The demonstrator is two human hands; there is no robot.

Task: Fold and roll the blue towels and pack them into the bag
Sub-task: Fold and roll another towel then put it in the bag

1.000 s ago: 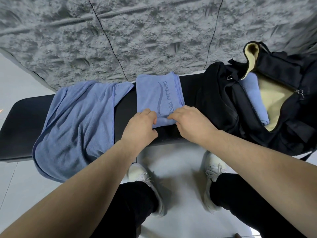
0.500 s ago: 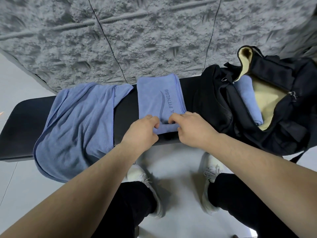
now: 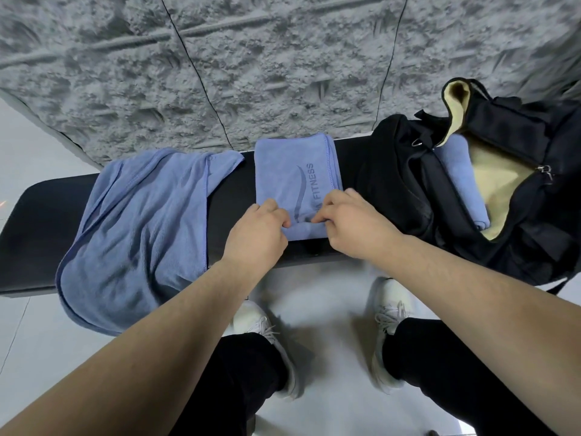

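Both hands, left and right, pinching the rolled near edge of the folded towel at frame centre on the desk; bag open at right, rolled towel inside; loose towel at left.

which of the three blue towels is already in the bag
The rolled towel inside the open black bag, against its yellow lining; the other two lie on the bench.

On the bench: loose towel left, folded towel centre, bag right holding 1 rolled towel.
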